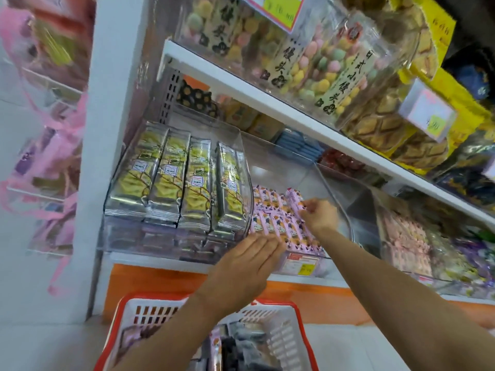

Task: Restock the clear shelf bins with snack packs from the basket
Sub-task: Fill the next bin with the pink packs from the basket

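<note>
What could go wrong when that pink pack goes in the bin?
The right hand pinches the pink pack only by its edge, so it might slip and fall. The pink rows in the clear bin already look tightly packed; squeezing one more in could knock neighbours crooked. The left hand lies flat at the front row, so a bump could push packs out of line.
</note>
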The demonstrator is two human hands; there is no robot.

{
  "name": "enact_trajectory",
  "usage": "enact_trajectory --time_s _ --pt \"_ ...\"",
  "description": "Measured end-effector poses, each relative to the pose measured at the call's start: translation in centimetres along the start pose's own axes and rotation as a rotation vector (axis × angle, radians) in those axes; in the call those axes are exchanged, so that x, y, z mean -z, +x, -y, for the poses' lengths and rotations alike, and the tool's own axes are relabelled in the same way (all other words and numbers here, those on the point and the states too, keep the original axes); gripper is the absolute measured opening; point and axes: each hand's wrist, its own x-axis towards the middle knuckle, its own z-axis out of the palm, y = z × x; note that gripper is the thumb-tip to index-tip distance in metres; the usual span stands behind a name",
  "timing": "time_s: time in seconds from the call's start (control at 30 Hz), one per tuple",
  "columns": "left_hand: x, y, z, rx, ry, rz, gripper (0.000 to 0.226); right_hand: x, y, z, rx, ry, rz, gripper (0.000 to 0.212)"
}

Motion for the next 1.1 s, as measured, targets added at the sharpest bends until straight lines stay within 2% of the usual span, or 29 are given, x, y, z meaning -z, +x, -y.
enact_trajectory --time_s 0.13,0.3,0.53,0.63,0.73,0.83,0.93,1.03,1.1 --pt "-0.1 0.2 0.1 -0.024 0.001 -0.065 0.045 -1.0 0.4 0.4 0.040 -0.112 -0.028 0.022" --pt "-0.2 0.3 0.0 0.004 -0.031 -0.111 0.044 -1.9 0.2 0.9 0.072 -0.201 -0.026 0.017" --pt "0.5 0.1 0.0 -0.003 -0.007 -0.050 0.046 -1.4 0.3 0.1 0.129 -0.199 -0.006 0.021" --pt "1.0 0.2 -0.1 0.035 -0.049 -0.027 0.051 -0.2 0.0 -0.2 0.149 -0.118 0.000 0.021" --pt "1.9 0.7 -0.6 0.090 -0.122 0.063 0.059 1.3 -1.2 -0.4 0.200 0.029 0.040 0.020" --pt "2.6 1.0 -1.4 0.173 -0.191 0.098 0.063 3.2 -3.6 0.0 0.336 0.232 0.121 0.020" --pt "2.9 0.2 -2.3 0.177 -0.131 0.062 0.066 4.9 -6.9 0.5 0.491 0.453 0.173 0.025" --pt "2.3 -1.5 -3.8 0.124 -0.070 -0.041 0.051 5.7 -10.2 0.2 0.561 0.592 0.192 0.020" --pt "1.9 -2.9 -4.2 0.083 -0.059 -0.034 0.041 5.8 -12.3 -0.4 0.583 0.669 0.202 0.017"
